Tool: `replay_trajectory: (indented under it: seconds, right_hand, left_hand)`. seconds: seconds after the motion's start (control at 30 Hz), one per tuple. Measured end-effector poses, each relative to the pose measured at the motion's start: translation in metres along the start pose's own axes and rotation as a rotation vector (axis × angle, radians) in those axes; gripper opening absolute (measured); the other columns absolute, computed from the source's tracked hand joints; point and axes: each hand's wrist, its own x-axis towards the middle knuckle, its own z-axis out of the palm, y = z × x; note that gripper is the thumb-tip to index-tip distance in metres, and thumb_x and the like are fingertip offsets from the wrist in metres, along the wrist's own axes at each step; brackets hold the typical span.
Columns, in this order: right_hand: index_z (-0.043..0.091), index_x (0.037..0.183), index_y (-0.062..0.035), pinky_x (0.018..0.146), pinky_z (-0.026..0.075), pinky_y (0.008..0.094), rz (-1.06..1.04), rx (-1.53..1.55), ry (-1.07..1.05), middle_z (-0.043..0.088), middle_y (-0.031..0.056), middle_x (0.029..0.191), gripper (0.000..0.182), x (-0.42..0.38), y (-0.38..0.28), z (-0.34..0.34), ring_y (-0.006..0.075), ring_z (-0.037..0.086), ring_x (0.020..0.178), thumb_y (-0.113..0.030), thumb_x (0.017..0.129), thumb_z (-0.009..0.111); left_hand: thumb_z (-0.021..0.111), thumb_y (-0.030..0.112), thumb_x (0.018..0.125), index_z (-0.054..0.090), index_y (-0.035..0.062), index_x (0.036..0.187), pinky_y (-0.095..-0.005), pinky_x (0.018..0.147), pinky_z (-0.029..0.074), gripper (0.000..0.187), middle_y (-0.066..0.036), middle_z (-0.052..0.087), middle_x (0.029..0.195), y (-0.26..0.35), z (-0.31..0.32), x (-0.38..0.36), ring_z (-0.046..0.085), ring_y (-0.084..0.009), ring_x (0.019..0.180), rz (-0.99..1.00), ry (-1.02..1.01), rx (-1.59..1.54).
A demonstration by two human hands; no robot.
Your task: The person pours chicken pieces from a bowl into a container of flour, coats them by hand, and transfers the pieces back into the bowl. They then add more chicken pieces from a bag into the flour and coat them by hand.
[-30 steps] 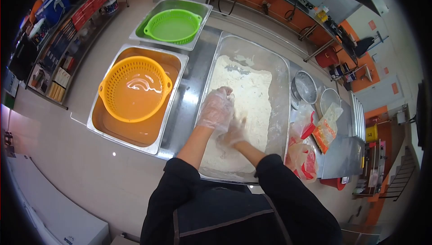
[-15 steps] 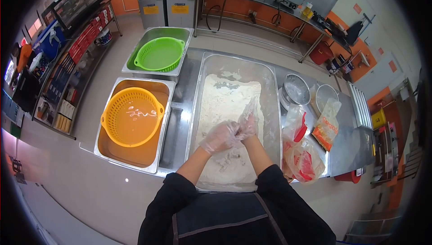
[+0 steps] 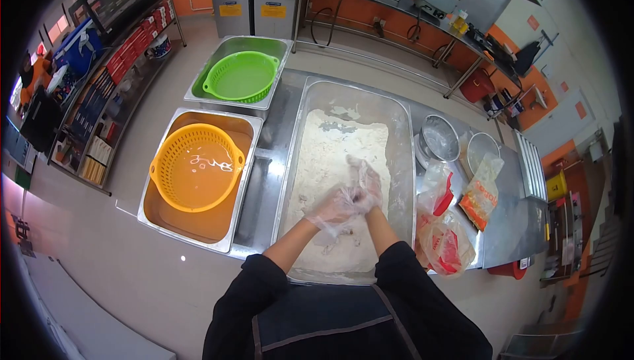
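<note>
My left hand (image 3: 335,207) and my right hand (image 3: 368,188), both in clear plastic gloves dusted with flour, are pressed together above a deep steel pan (image 3: 407,155). Left fingers curl in against the right palm. Whatever lies between the hands, if anything, is hidden. White flour (image 3: 330,155) covers the pan's bottom, thinner at the far end. Below my hands, small flour-coated lumps (image 3: 337,244) lie near the pan's front.
On the left, a yellow basket (image 3: 162,178) sits in a steel pan of orange-brown liquid; behind it stands a green basket (image 3: 241,76) in another pan. To the right are a metal sieve (image 3: 439,137), a bowl (image 3: 483,152) and plastic bags (image 3: 446,244).
Both hands have moved slightly right, still together. The right fingers now lean more to the left. The whole view has shifted a little.
</note>
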Motion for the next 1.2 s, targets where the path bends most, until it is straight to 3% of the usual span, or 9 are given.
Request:
replay_trajectory:
  seconds: [0.17, 0.3, 0.53, 0.63, 0.73, 0.87, 0.97, 1.03, 1.2]
  right_hand:
    - [0.059, 0.093, -0.004, 0.065, 0.044, 0.0341, 0.099, -0.876, 0.435, 0.06, 0.0145, 0.081, 0.03, 0.026, 0.059, -0.035, 0.0233, 0.058, 0.074, -0.026, 0.085, 0.039]
    - [0.057, 0.092, -0.0021, 0.07, 0.043, 0.0374, 0.242, -0.628, -0.021, 0.058, 0.0194, 0.087, 0.035, 0.022, 0.056, -0.012, 0.0302, 0.055, 0.08, -0.028, 0.086, 0.035]
    - [0.041, 0.118, -0.0066, 0.093, 0.03, 0.0394, 0.182, -1.23, -1.087, 0.048, 0.0173, 0.108, 0.04, -0.066, -0.079, 0.046, 0.0333, 0.042, 0.105, -0.026, 0.083, 0.037]
    - [0.041, 0.119, -0.0074, 0.099, 0.019, 0.0435, -0.416, -1.075, -0.84, 0.043, 0.0153, 0.113, 0.042, -0.12, -0.062, 0.055, 0.0289, 0.036, 0.111, -0.026, 0.081, 0.038]
    - [0.042, 0.117, -0.0062, 0.098, 0.014, 0.0507, -0.482, -1.032, -0.695, 0.042, 0.0148, 0.115, 0.044, -0.091, -0.041, 0.055, 0.0287, 0.03, 0.116, -0.027, 0.079, 0.04]
    - [0.048, 0.111, -0.0047, 0.099, 0.008, 0.0536, 0.04, -1.289, -0.98, 0.033, 0.0155, 0.126, 0.04, -0.053, -0.021, 0.067, 0.0287, 0.017, 0.123, -0.026, 0.078, 0.038]
    - [0.056, 0.096, -0.002, 0.097, 0.02, 0.0484, -0.327, -1.35, -1.085, 0.047, 0.0158, 0.113, 0.033, -0.089, -0.039, 0.041, 0.0264, 0.033, 0.115, -0.024, 0.079, 0.038]
    - [0.057, 0.085, -0.0033, 0.095, 0.016, 0.0538, -0.713, -1.186, -0.635, 0.054, 0.0131, 0.094, 0.027, -0.079, -0.026, 0.025, 0.0275, 0.042, 0.103, -0.023, 0.077, 0.04]
    - [0.054, 0.091, -0.0047, 0.094, 0.019, 0.0549, 0.243, -1.173, -0.971, 0.052, 0.0111, 0.1, 0.029, -0.04, 0.009, 0.044, 0.0252, 0.039, 0.108, -0.027, 0.079, 0.039]
  left_hand:
    - [0.046, 0.027, 0.082, 0.055, 0.0056, 0.086, -0.033, 0.061, 0.044, 0.023, -0.011, 0.057, 0.068, 0.009, -0.037, -0.008, 0.055, -0.0245, 0.064, 0.102, 0.719, 0.535]
    - [0.046, 0.025, 0.081, 0.054, 0.0048, 0.089, -0.0355, 0.062, 0.045, 0.024, -0.013, 0.057, 0.068, -0.015, -0.056, 0.005, 0.056, -0.0293, 0.067, 0.247, 1.023, 0.648]
    - [0.052, 0.022, 0.076, 0.051, 0.0052, 0.095, -0.0346, 0.061, 0.044, 0.025, -0.008, 0.056, 0.066, -0.013, -0.053, -0.001, 0.055, -0.0244, 0.065, 0.103, 0.848, 0.468]
    - [0.057, 0.016, 0.075, 0.051, 0.0054, 0.096, -0.0254, 0.054, 0.042, 0.025, -0.004, 0.054, 0.063, -0.008, -0.052, -0.006, 0.052, -0.0145, 0.058, 0.181, 0.904, 0.548]
    - [0.057, 0.016, 0.076, 0.05, 0.0027, 0.098, -0.0236, 0.053, 0.042, 0.027, -0.003, 0.051, 0.065, -0.026, -0.054, -0.001, 0.05, -0.0111, 0.058, 0.28, 0.641, -0.854]
    - [0.056, 0.013, 0.076, 0.049, 0.0011, 0.1, -0.0212, 0.054, 0.041, 0.027, -0.001, 0.05, 0.067, -0.022, -0.049, -0.001, 0.047, -0.0085, 0.058, 0.281, 0.942, 0.279]
    - [0.056, 0.011, 0.076, 0.048, 0.0025, 0.101, -0.022, 0.053, 0.041, 0.028, -0.001, 0.05, 0.066, -0.02, -0.055, 0.002, 0.048, -0.0095, 0.058, 0.293, 0.911, 0.163]
    - [0.056, 0.009, 0.075, 0.047, 0.0039, 0.103, -0.0238, 0.053, 0.041, 0.03, -0.001, 0.05, 0.065, -0.034, -0.056, 0.007, 0.049, -0.0114, 0.058, 0.303, 0.868, -0.045]
    - [0.055, 0.006, 0.076, 0.047, 0.001, 0.102, -0.0218, 0.057, 0.041, 0.027, -0.002, 0.051, 0.068, -0.01, -0.052, -0.007, 0.048, -0.0105, 0.061, 0.338, 0.978, 0.315]
